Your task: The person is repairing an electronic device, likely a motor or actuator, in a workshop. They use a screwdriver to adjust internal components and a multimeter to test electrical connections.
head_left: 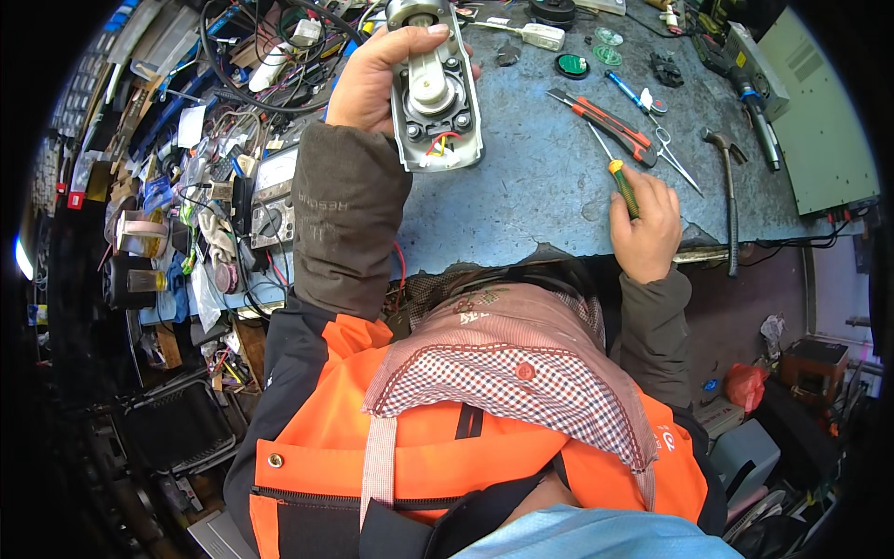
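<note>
Nearest the body: orange vest and a checked cloth at the chest, desk point(521, 200) edge just beyond, its blue-grey top worn and chipped there.

Right hand point(647, 224), about 2 o'clock from the chest, resting on the desk near the edge. Grip closed around a screwdriver point(622, 184) with a green-yellow handle, shaft pointing away toward 11 o'clock. Reads as parked and ready, tip off the work.

Left hand point(377, 74), at 11 o'clock and farther out, raised above the desk. Grip wrapped around the left side of a grey motor housing point(436, 88), open face turned up toward the wearer, probably so the inside can be looked over. White round part in the middle, red and white wires at the near end. Thumb across the top steadies it.

Past the right hand, 1 o'clock: red-and-black utility knife point(605, 119), scissors point(672, 154), blue pen-like tool point(626, 88). Hammer point(728, 186) at 3 o'clock, head away from the edge, all within easy reach.

Left of the arm, 9 o'clock: multimeter point(273, 196) amid cable tangle and small parts. Far edge: green round discs point(572, 65).
</note>
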Demonstrator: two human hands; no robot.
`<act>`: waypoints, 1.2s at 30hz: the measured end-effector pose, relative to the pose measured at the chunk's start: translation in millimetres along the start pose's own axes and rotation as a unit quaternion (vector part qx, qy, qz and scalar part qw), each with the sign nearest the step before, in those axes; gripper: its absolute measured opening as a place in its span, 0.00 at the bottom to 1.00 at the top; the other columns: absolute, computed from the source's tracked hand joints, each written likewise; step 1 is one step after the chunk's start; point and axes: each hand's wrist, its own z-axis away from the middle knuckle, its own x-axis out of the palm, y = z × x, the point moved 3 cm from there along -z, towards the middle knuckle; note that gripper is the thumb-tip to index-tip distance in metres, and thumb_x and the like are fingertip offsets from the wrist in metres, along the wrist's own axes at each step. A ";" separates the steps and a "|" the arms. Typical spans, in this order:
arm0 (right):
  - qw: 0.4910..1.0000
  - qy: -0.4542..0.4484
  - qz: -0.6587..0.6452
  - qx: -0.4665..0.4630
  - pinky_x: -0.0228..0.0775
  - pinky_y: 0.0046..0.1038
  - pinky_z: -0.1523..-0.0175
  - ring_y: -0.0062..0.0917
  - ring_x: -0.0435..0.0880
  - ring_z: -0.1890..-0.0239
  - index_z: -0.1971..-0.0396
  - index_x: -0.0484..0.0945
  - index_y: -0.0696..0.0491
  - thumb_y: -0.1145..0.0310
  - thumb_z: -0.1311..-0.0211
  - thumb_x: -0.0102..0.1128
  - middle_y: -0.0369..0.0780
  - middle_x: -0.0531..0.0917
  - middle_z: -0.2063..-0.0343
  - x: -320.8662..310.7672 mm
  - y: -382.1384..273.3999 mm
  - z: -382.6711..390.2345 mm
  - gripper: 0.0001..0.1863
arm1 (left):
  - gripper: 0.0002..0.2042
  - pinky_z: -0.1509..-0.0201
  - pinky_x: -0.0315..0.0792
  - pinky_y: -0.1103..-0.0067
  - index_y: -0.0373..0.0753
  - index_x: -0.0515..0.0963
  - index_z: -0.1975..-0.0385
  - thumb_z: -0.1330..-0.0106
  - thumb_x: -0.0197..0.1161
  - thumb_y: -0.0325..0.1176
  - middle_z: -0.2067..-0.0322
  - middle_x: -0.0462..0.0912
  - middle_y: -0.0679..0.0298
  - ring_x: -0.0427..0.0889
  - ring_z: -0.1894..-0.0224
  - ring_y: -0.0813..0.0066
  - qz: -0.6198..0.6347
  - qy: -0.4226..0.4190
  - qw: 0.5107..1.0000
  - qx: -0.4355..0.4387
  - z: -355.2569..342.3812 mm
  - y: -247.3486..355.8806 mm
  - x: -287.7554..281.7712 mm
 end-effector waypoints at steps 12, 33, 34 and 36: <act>1.000 -0.007 0.003 0.004 0.77 0.43 0.47 0.44 0.84 0.53 0.46 0.88 0.53 0.74 0.39 0.71 0.43 0.88 0.53 -1.9 -1.5 -1.8 0.20 | 0.17 0.46 0.90 0.54 0.26 0.81 0.47 0.28 0.69 0.34 0.57 0.90 0.46 0.94 0.54 0.51 0.065 -0.015 0.997 -0.042 -32.7 -0.6 -27.0; 0.981 0.049 -0.149 0.115 0.81 0.32 0.48 0.31 0.89 0.53 0.44 0.86 0.56 0.78 0.36 0.72 0.42 0.90 0.53 25.2 -20.0 -2.8 0.19 | 0.06 0.61 0.89 0.59 0.40 0.80 0.56 0.24 0.65 0.34 0.66 0.87 0.59 0.90 0.65 0.61 0.136 0.043 0.989 -0.028 -65.9 3.3 -35.4; 0.957 0.066 -0.224 0.170 0.81 0.29 0.48 0.27 0.89 0.53 0.44 0.86 0.57 0.80 0.35 0.72 0.41 0.90 0.52 28.4 -19.9 -1.7 0.20 | 0.07 0.61 0.90 0.57 0.40 0.80 0.57 0.24 0.65 0.36 0.66 0.88 0.58 0.90 0.65 0.60 0.166 0.045 0.984 -0.033 -68.4 1.9 -38.9; 0.921 0.096 -0.328 0.188 0.81 0.24 0.48 0.20 0.88 0.52 0.39 0.81 0.57 0.83 0.33 0.71 0.41 0.89 0.50 24.9 -26.0 -8.1 0.23 | 0.08 0.53 0.89 0.62 0.34 0.82 0.51 0.26 0.65 0.29 0.62 0.89 0.56 0.91 0.60 0.61 0.123 0.047 0.991 0.009 -72.2 4.3 -57.1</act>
